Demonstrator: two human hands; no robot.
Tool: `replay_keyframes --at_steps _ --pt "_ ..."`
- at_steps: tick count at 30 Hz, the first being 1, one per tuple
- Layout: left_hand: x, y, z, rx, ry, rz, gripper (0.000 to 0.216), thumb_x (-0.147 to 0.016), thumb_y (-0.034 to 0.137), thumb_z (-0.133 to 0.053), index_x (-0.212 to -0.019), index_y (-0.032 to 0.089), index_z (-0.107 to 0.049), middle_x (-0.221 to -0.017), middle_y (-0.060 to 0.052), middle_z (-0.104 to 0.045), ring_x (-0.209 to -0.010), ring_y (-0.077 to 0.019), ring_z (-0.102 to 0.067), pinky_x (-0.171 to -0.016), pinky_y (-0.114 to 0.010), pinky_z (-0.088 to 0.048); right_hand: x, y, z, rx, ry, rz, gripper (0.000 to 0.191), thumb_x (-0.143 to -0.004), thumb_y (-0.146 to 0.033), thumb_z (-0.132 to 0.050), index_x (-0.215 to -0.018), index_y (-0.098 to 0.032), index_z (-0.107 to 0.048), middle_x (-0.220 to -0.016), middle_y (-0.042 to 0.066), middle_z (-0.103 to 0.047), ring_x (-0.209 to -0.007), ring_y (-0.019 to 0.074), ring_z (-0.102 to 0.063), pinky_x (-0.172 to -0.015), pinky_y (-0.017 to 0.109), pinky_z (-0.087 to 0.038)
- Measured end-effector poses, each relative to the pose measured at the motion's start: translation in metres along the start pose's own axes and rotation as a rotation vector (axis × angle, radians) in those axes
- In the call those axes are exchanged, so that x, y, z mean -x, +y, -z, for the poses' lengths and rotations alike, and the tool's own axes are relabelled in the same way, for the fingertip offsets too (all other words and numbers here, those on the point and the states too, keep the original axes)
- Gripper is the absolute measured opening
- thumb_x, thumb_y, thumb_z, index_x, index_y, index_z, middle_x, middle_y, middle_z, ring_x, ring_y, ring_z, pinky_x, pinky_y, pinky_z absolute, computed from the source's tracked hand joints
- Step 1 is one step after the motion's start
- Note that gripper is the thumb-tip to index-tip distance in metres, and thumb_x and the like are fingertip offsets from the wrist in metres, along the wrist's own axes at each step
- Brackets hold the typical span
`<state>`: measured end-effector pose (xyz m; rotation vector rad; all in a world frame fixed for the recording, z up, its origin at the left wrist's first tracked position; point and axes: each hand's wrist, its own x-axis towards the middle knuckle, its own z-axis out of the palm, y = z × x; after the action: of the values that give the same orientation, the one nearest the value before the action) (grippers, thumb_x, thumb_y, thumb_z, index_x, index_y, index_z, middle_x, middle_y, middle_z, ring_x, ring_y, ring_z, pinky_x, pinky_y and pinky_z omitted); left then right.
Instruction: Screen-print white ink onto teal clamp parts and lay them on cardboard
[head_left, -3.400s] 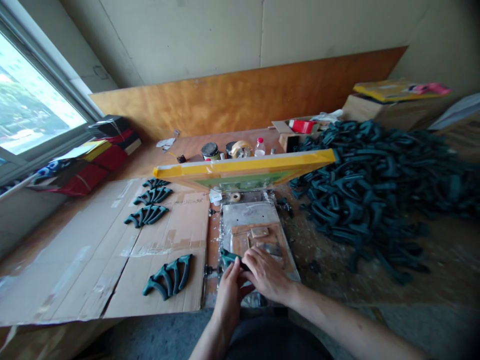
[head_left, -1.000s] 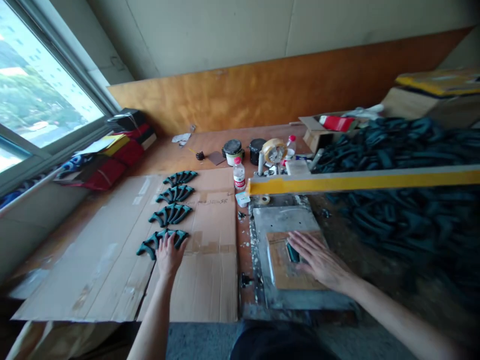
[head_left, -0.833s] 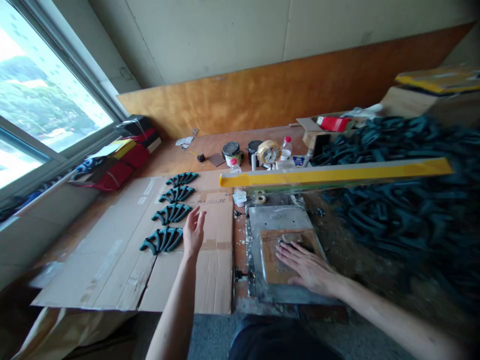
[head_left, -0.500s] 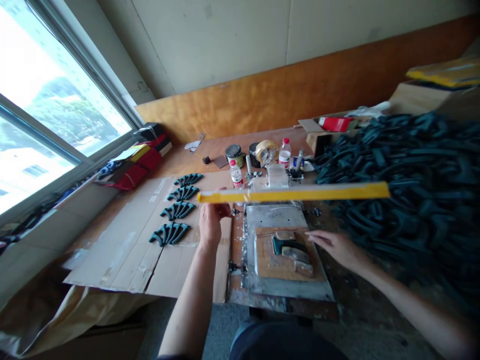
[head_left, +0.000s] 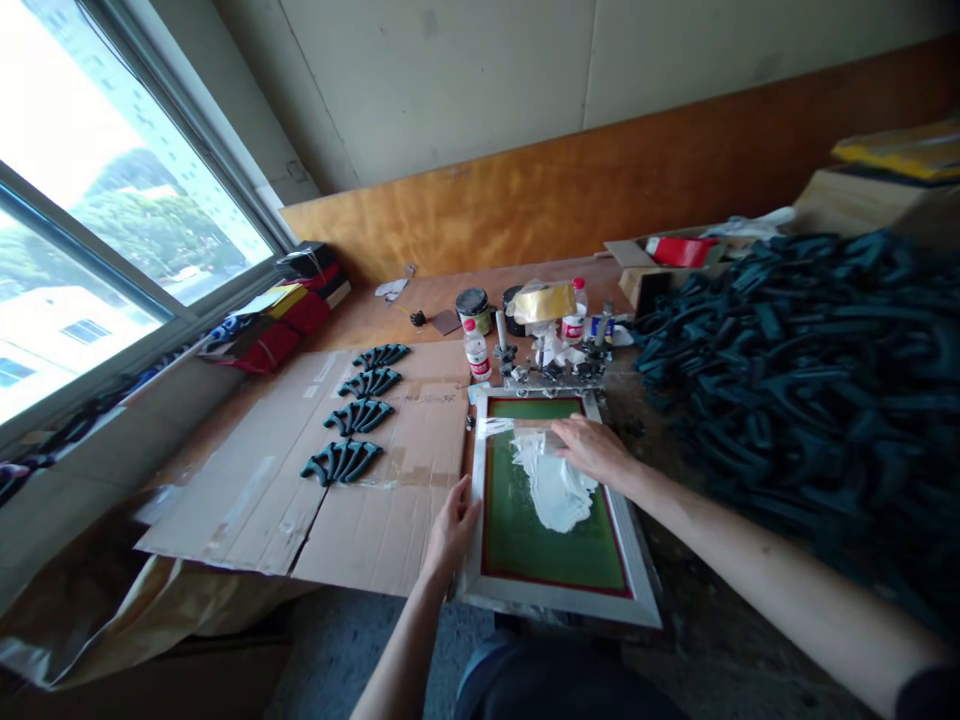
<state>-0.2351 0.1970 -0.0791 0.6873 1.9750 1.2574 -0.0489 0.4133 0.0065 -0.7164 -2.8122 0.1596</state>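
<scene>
A screen-printing frame (head_left: 637,600) with green mesh lies flat on the bench in front of me. A patch of white ink (head_left: 555,485) sits on the mesh. My left hand (head_left: 455,525) rests on the frame's left rail. My right hand (head_left: 594,450) is at the top of the mesh, closed on a pale squeegee (head_left: 502,426) lying across the ink. Left of the frame, dark green curved plastic parts (head_left: 341,461) lie in several fanned groups on flattened cardboard (head_left: 247,500).
A large heap of the same dark green parts (head_left: 810,370) fills the bench on the right. Ink cans (head_left: 472,305), a tape roll (head_left: 541,298) and small bottles (head_left: 474,350) stand behind the frame. Boxes (head_left: 660,265) sit at the back right; a window (head_left: 90,230) is at left.
The screen frame, raised before, has come down flat over the jig and the part on it. My left hand left the fanned parts for the frame's rail; my right hand moved onto the squeegee.
</scene>
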Motion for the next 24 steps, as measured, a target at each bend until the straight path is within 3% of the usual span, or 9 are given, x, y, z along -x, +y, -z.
replay_keyframes --at_steps 2,5,9,11,16,19,22,24 --pt "0.0 0.0 0.001 -0.002 -0.015 0.012 0.062 -0.077 0.046 -0.064 -0.132 0.019 -0.053 -0.08 -0.003 -0.07 -0.076 -0.0193 -0.065 -0.067 -0.027 -0.049 0.017 -0.006 -0.008 -0.009 -0.029 0.041 0.009 -0.083 -0.011 -0.055 -0.084 -0.018 -0.061 -0.082 0.007 -0.063 -0.082 0.0207 -0.057 -0.07 0.029 -0.044" --pt "0.003 0.003 0.002 0.018 -0.038 0.012 0.059 -0.08 0.045 -0.06 -0.131 0.017 -0.053 -0.084 -0.004 -0.071 -0.078 -0.0191 -0.065 -0.069 -0.027 -0.049 0.05 -0.011 -0.011 -0.045 -0.036 0.254 0.023 -0.085 -0.005 -0.042 -0.081 -0.018 -0.06 -0.079 0.006 -0.062 -0.081 0.0196 -0.055 -0.069 0.029 -0.042" --pt "0.005 0.006 0.001 0.023 -0.036 0.006 0.055 -0.081 0.045 -0.058 -0.128 0.016 -0.055 -0.087 -0.006 -0.071 -0.081 -0.0197 -0.066 -0.07 -0.028 -0.05 0.065 -0.008 0.002 -0.11 -0.164 0.468 0.02 -0.084 -0.007 -0.045 -0.078 -0.02 -0.06 -0.077 0.004 -0.061 -0.079 0.0184 -0.054 -0.063 0.028 -0.04" --pt "0.005 0.007 0.001 0.028 -0.024 0.008 0.053 -0.08 0.046 -0.06 -0.124 0.018 -0.058 -0.087 -0.006 -0.072 -0.082 -0.0204 -0.066 -0.07 -0.028 -0.05 0.06 -0.007 0.006 -0.12 -0.185 0.441 0.017 -0.082 -0.009 -0.049 -0.076 -0.021 -0.059 -0.076 0.003 -0.061 -0.078 0.0182 -0.054 -0.062 0.027 -0.039" --pt "0.005 0.005 0.002 0.07 -0.025 0.01 0.057 -0.078 0.049 -0.062 -0.124 0.016 -0.058 -0.08 -0.005 -0.071 -0.074 -0.019 -0.065 -0.064 -0.027 -0.049 0.069 -0.013 -0.01 -0.13 0.032 0.379 0.027 -0.088 -0.009 -0.041 -0.09 -0.018 -0.065 -0.088 0.007 -0.065 -0.086 0.0193 -0.056 -0.073 0.03 -0.044" --pt "0.004 0.004 0.001 0.102 -0.042 0.004 0.059 -0.078 0.049 -0.061 -0.125 0.015 -0.056 -0.078 -0.004 -0.069 -0.07 -0.0175 -0.064 -0.06 -0.026 -0.048 0.078 -0.013 -0.014 -0.18 -0.024 0.427 0.025 -0.09 -0.014 -0.043 -0.096 -0.02 -0.067 -0.089 0.007 -0.067 -0.086 0.0185 -0.058 -0.075 0.029 -0.046" --pt "0.005 0.009 0.004 0.141 -0.073 0.019 0.065 -0.076 0.052 -0.062 -0.127 0.013 -0.053 -0.074 -0.003 -0.067 -0.064 -0.0154 -0.061 -0.057 -0.024 -0.046 0.056 -0.01 0.0 -0.207 -0.071 0.33 0.023 -0.088 -0.021 -0.054 -0.108 -0.025 -0.065 -0.094 0.003 -0.067 -0.088 0.0178 -0.06 -0.076 0.027 -0.048" --pt "0.008 0.019 0.009 0.154 -0.089 0.032 0.075 -0.072 0.055 -0.066 -0.131 0.011 -0.049 -0.068 0.0 -0.065 -0.057 -0.0135 -0.057 -0.053 -0.023 -0.043 0.026 -0.008 0.014 -0.165 -0.045 0.214 0.038 -0.086 -0.025 -0.06 -0.124 -0.03 -0.057 -0.103 0.001 -0.066 -0.088 0.0175 -0.061 -0.076 0.027 -0.049"
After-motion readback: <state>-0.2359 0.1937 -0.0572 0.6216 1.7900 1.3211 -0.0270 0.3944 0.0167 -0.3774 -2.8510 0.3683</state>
